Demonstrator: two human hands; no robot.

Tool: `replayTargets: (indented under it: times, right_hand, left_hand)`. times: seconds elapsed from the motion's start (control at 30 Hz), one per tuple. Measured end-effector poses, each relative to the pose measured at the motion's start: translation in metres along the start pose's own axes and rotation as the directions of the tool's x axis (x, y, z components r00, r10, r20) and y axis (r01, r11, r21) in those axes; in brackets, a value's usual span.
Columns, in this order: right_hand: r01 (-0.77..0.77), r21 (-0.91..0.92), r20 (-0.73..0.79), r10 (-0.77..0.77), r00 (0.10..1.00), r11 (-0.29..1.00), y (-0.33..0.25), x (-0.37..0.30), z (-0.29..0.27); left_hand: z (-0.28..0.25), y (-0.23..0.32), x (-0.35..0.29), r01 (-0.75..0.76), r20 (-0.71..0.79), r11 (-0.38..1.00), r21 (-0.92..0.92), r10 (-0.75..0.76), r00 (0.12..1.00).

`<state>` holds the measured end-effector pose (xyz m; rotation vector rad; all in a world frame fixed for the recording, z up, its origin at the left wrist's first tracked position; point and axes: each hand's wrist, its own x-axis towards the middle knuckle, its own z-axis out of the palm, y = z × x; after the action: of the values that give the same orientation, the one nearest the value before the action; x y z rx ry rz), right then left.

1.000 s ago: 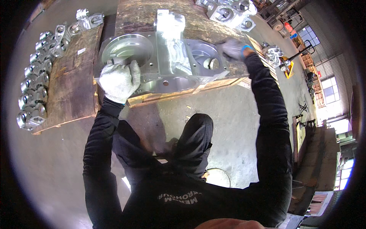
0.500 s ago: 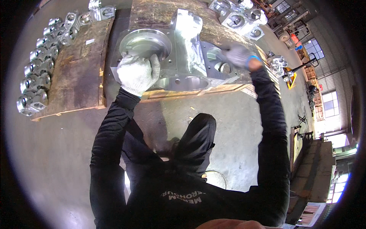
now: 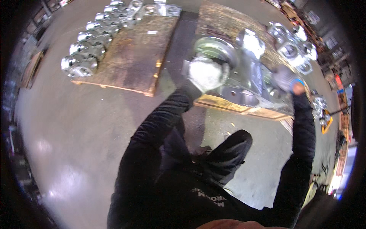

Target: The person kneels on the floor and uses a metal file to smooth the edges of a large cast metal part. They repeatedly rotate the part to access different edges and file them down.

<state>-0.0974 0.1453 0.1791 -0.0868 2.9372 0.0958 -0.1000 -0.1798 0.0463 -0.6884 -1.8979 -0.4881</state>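
Observation:
A large machined metal housing (image 3: 254, 78) lies on a wooden pallet, with a wide round ring (image 3: 216, 42) at its left end and a bright cylindrical boss (image 3: 251, 42) standing at its far side. In a white knit glove, my left hand (image 3: 207, 74) is closed on the housing's left end, just in front of the ring; its fingertips are hidden. At the right end, by a round bore, is my right hand (image 3: 285, 78) in a greyish glove with a blue cuff. Motion smears its fingers, and whether it touches the metal is unclear.
To the left, a second wooden pallet (image 3: 133, 57) carries a row of smaller metal castings (image 3: 89, 49) along its far-left edge. More castings (image 3: 291, 45) sit at the back right. Beyond my right arm stands a yellow pallet jack (image 3: 326, 123).
The view has swung left, so the pallets and housing appear farther right and lower. Both hands keep to about the same ends of the housing.

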Motion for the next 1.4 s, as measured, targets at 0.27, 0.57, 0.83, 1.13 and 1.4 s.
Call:
replayTargets:
  times: [0.27, 0.57, 0.83, 1.13, 1.4]
  right_hand:
    - [0.027, 0.162, -0.180, 0.003, 0.984, 0.986, 0.023, -0.036, 0.017]
    - [-0.073, 0.114, -0.547, 0.124, 0.828, 0.991, 0.077, -0.202, 0.095]
    - [-0.196, 0.366, -0.663, 0.402, 0.632, 0.910, 0.029, -0.215, 0.200]
    - [-0.198, 0.343, -0.679, 0.388, 0.623, 0.918, 0.050, -0.148, 0.138]
    - [-0.088, 0.433, -0.692, 0.394, 0.604, 0.897, 0.029, -0.139, 0.133]
  left_hand:
    - [-0.003, -0.003, 0.011, 0.039, 0.132, 0.999, -0.010, -0.037, 0.991]
    - [-0.002, 0.005, 0.013, -0.023, 0.140, 0.997, 0.076, 0.012, 0.990]
    - [0.011, -0.004, 0.030, 0.032, 0.267, 0.988, 0.154, -0.073, 0.961]
    - [0.024, -0.010, 0.038, 0.076, 0.311, 0.970, 0.229, -0.147, 0.939]
    - [0.024, -0.014, 0.045, 0.059, 0.402, 0.981, 0.187, -0.131, 0.906]
